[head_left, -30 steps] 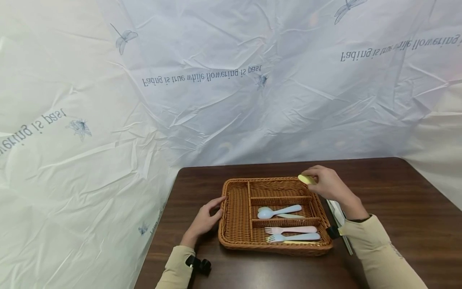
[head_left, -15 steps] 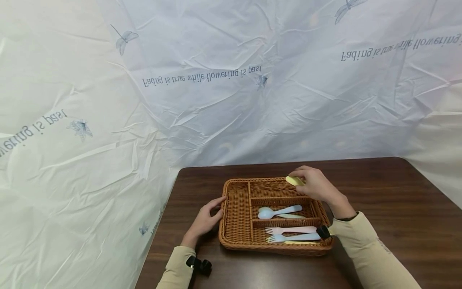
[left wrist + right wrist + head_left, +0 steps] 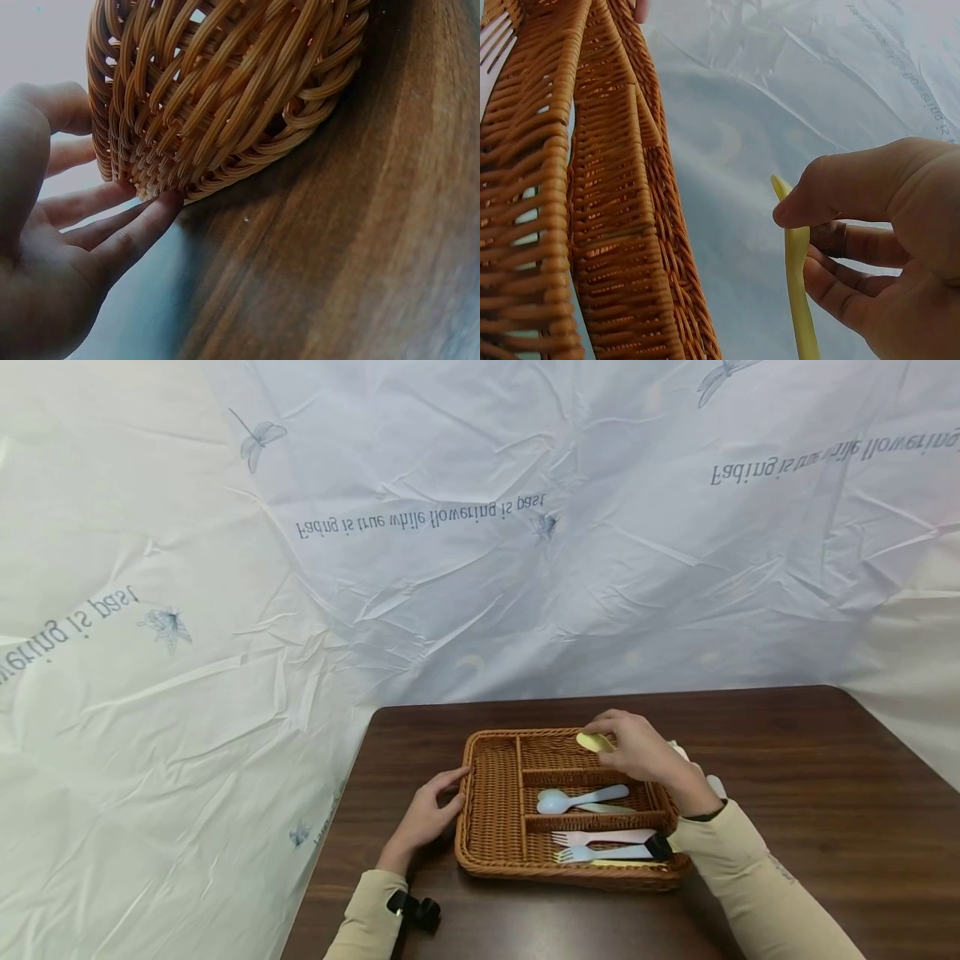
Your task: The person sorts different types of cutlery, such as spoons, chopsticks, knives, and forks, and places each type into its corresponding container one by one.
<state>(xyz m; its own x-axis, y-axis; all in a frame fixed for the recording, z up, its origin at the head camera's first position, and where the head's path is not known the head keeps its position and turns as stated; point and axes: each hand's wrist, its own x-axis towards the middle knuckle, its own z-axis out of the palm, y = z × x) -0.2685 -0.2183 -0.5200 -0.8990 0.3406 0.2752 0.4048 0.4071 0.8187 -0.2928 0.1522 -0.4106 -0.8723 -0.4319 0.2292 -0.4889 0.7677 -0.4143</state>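
Observation:
A brown wicker cutlery tray [image 3: 495, 868] with divided compartments lies on the table. My left hand [image 3: 423, 814] touches its left side with extended fingers; in the left wrist view those fingertips rest against the woven wall [image 3: 217, 97]. Above the tray's back compartment, my right hand [image 3: 633, 747] pinches a yellow plastic utensil [image 3: 595, 742] between thumb and fingers. One end is broad and rounded; its kind is unclear. The middle compartment holds a blue spoon [image 3: 555, 803] crossing a pale green utensil [image 3: 607, 808]. In front lie a pink fork [image 3: 600, 837], a blue fork [image 3: 600, 854] and a yellow piece [image 3: 618, 863] beneath.
Right of the tray, white items [image 3: 716, 787] show partly behind my right forearm. The dark wooden table [image 3: 810, 760] extends further right. Printed white sheeting [image 3: 480, 610] hangs behind the table and at the left.
My right hand has moved left over the back compartment with the yellow utensil and sunk slightly. My left hand has stayed at the tray's left side.

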